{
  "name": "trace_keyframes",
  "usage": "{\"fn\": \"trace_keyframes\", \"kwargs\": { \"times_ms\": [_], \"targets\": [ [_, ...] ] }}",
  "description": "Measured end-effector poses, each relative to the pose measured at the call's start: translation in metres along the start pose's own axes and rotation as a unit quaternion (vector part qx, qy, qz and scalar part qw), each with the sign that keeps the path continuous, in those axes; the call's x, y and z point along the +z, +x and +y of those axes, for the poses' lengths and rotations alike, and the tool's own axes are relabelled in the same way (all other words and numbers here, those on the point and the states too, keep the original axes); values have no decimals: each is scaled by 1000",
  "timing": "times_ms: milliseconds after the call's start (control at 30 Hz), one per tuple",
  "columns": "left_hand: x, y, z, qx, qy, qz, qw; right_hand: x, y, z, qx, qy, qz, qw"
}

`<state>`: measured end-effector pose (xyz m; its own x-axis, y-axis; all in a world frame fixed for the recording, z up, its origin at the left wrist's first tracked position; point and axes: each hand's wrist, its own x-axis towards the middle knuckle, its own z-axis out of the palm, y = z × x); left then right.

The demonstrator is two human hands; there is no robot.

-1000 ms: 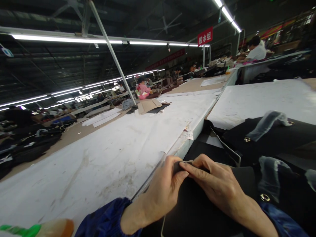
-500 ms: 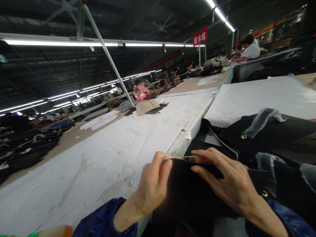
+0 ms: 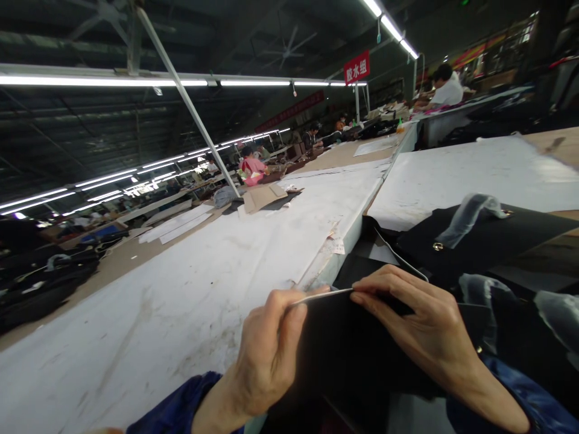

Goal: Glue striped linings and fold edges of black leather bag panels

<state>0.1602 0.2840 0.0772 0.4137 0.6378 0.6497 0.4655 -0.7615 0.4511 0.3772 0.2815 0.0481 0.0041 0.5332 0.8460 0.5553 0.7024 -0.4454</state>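
A black panel (image 3: 344, 349) with a thin pale strip along its top edge hangs upright between my hands. My left hand (image 3: 271, 343) pinches that edge on the left, thumb in front and fingers behind. On the right, my right hand (image 3: 411, 313) has thumb and fingertips closed on the same edge. Whether the panel belongs to a bag or is a loose sheet I cannot tell. Beyond my right hand lies a black bag piece (image 3: 488, 235) whose handle (image 3: 470, 217) is wrapped in clear plastic.
A long white-covered table (image 3: 181, 289) runs away on the left, with brown board pieces (image 3: 262, 198) further along. A second white surface (image 3: 461, 175) stands at the right. Torn paper (image 3: 335, 242) sticks to the table's edge. Co-workers (image 3: 447, 87) sit farther back.
My right thumb and fingers have closed onto the panel's edge, where they were wider apart before. The left hand has shifted slightly left and down in the view; the camera has turned a little.
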Motion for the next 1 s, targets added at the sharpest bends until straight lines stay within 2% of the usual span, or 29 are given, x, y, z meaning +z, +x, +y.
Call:
{"fn": "trace_keyframes", "kwargs": {
  "times_ms": [267,467,600,767,833,1000],
  "targets": [
    [5,-1,3,37,-1,13,999,1,0,1,20,1,-10,1000],
    [6,-6,-5,118,73,12,990,1,0,5,47,6,-25,999],
    [8,-4,-8,193,76,18,978,1,0,8,51,-14,-45,998],
    [11,0,-6,243,80,18,967,0,2,9,55,-20,-73,996],
    [11,0,-6,224,91,26,970,-1,3,9,69,-18,-74,995],
    [6,-2,-7,89,95,72,989,-2,3,9,79,-58,-13,995]
  ]
}}
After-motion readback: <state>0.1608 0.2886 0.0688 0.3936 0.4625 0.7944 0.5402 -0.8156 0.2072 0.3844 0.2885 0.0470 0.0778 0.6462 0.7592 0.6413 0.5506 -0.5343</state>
